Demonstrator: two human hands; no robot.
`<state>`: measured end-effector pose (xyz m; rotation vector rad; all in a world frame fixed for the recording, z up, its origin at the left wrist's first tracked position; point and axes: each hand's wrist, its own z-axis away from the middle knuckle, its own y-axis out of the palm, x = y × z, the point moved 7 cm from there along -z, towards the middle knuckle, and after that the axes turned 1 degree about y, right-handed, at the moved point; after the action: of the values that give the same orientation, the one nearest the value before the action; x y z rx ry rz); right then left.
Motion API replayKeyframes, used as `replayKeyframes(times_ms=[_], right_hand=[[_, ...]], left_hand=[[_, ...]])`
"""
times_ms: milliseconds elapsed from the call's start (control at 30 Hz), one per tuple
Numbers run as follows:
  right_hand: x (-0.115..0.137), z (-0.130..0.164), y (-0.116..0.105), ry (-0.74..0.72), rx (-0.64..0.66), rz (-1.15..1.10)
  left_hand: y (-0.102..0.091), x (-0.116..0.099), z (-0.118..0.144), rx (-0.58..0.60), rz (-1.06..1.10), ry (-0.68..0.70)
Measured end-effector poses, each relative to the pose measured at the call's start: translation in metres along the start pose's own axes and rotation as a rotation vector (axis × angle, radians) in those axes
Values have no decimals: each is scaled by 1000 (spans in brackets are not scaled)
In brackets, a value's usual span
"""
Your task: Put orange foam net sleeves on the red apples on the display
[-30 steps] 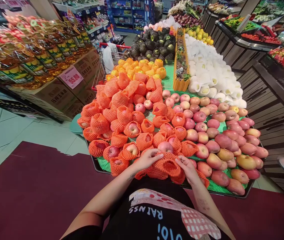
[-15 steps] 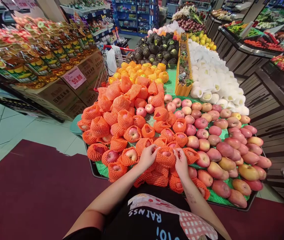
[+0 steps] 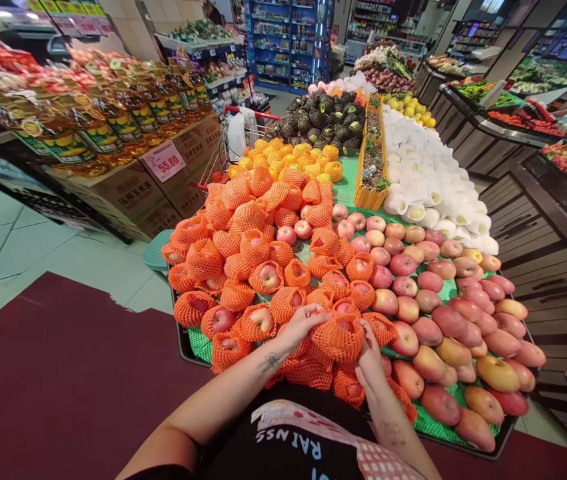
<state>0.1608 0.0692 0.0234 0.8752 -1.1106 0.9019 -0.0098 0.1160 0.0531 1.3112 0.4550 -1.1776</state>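
Both hands are cupped round one apple (image 3: 344,327) in its orange net (image 3: 339,340), left hand (image 3: 299,325) gripping the net's left side, right hand (image 3: 369,350) pressed to its right side and underneath. It sits at the near edge of the tabletop (image 3: 190,347), on the green mat (image 3: 198,339). Under the hands lies a heap of empty nets (image 3: 308,370), too tangled to count. Beyond the left hand, netted apples (image 3: 263,277) are piled up, far more than I can count. Just right of the right hand, bare apples (image 3: 428,363) lie in rows, again too many to count. Further out past the hands, an orange crate (image 3: 370,198) holds small green plants; white-wrapped fruit (image 3: 423,180) lies beside it. Compared with half a second ago, the right hand has dropped lower on the net, and the left hand's fingers have slid up over its top rim.
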Motion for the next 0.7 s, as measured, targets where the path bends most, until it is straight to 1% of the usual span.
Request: replayKeyframes(times_ms=[67, 133, 167, 200, 233, 333, 433, 500, 567, 633, 700], right_hand=[[-2, 9, -1, 54, -29, -63], [-1, 18, 0, 95, -60, -115], [1, 23, 2, 112, -72, -139], [2, 27, 4, 129, -80, -165], [4, 31, 6, 139, -79, -184], [10, 38, 13, 127, -17, -175], [14, 39, 8, 110, -7, -126], [18, 38, 1, 108, -7, -102], [24, 40, -3, 94, 27, -85], [30, 44, -5, 91, 87, -77], [30, 50, -5, 126, 163, -74]], left_hand=[[-2, -6, 6, -55, 20, 38], [-5, -12, 12, -124, -14, 114], [-5, -13, 14, -132, -29, 135], [-2, -10, 16, -119, -24, 131], [1, -5, 17, -91, 7, 100], [14, 18, 22, 0, 150, -46], [19, 31, 26, 20, 185, -87], [19, 34, 28, 5, 210, -76], [16, 36, 29, -40, 281, -55], [12, 37, 30, -96, 374, -35], [11, 36, 32, -134, 464, -24]])
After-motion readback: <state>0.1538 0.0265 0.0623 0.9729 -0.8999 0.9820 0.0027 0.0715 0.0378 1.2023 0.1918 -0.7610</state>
